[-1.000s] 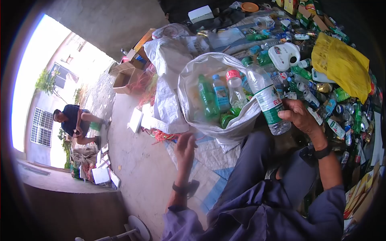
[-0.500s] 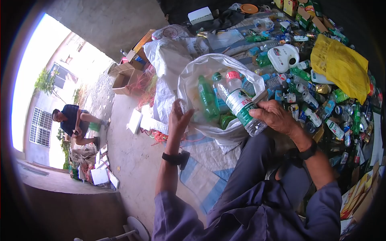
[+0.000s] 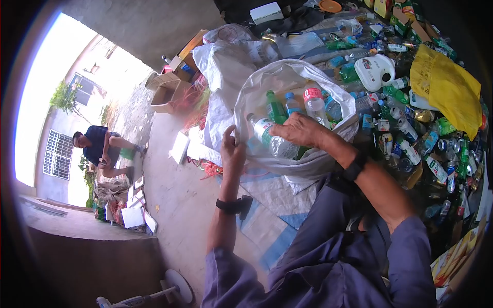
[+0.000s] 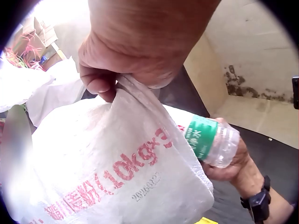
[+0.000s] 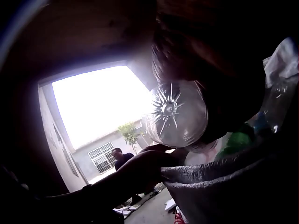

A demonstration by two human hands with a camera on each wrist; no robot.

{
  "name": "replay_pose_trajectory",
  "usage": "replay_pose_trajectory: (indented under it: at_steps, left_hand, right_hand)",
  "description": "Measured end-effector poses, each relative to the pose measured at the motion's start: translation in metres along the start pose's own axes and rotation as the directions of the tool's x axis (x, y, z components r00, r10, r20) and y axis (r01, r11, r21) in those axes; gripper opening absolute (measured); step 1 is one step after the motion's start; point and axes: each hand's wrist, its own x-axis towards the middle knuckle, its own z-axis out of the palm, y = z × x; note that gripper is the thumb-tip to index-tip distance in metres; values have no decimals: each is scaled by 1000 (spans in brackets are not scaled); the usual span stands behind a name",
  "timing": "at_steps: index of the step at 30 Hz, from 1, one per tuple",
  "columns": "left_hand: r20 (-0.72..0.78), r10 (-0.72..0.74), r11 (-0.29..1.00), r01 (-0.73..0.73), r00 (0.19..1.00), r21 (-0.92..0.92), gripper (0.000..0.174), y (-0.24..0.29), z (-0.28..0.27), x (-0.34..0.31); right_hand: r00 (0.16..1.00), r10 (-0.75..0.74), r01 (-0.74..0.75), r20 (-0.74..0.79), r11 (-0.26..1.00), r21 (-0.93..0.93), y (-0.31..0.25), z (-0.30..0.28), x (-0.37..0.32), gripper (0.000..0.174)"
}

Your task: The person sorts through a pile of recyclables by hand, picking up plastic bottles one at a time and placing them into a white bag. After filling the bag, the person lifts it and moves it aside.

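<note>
My left hand [image 3: 232,150] pinches the near-left rim of a white woven sack [image 3: 327,73]; the left wrist view shows the gathered cloth under the fingers of that hand [image 4: 135,51]. My right hand [image 3: 303,129] grips a clear bottle with a green and white label [image 3: 263,129], tilted inside the sack's mouth. Its ridged base [image 5: 168,109] fills the middle of the right wrist view. Beside it in the sack stand a green bottle [image 3: 276,109], a blue-capped bottle [image 3: 292,104] and a red-labelled bottle [image 3: 314,102].
Loose bottles and cans lie heaped at the right, with a white jug [image 3: 375,72] and a yellow bag [image 3: 444,90] on them. Cardboard boxes [image 3: 169,95] and a white block [image 3: 179,148] are on the left. A person [image 3: 97,143] sits farther off at the left.
My right hand has carried the labelled bottle leftward from beside the sack into its mouth. My left hand has moved up to the sack's rim and taken hold of it.
</note>
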Motion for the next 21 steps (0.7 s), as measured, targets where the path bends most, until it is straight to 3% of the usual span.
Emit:
replay_pose_trajectory:
  at_steps: [1, 2, 3, 6, 8, 10, 14, 16, 21]
  left_hand:
    - [1, 5, 999, -5, 1000, 34, 55, 0, -2, -2]
    - [3, 11, 998, -11, 1000, 66, 55, 1, -3, -3]
    - [-3, 32, 998, -32, 999, 51, 54, 1, -1, -4]
    - [30, 12, 996, -15, 999, 86, 62, 7, -3, -11]
    - [34, 14, 999, -15, 999, 42, 61, -5, -4, -10]
    - [43, 54, 994, -50, 998, -93, 60, -11, -5, -9]
    - [66, 0, 999, 4, 998, -54, 60, -3, -6, -13]
    - [57, 4, 993, 2, 998, -117, 60, -6, -5, -12]
    - [58, -6, 982, 16, 998, -187, 59, -11, -7, -14]
  right_hand:
    - [965, 235, -252, 117, 953, 165, 2, 10, 13, 40]
    - [863, 428, -495, 268, 820, 287, -2, 11, 23, 56]
    - [808, 541, -589, 236, 721, 365, -9, 5, 24, 82]
    - [745, 647, -652, 161, 657, 378, -15, 25, 43, 78]
    - [733, 652, -655, 194, 601, 458, -14, 32, 37, 80]
    - [853, 501, -465, 149, 598, 653, -14, 34, 28, 76]
    - [916, 400, -319, 34, 671, 669, -16, 36, 13, 70]
    - [961, 256, -155, -104, 811, 564, -17, 40, 10, 70]
    - [974, 221, -165, -51, 844, 511, -24, 37, 10, 73]
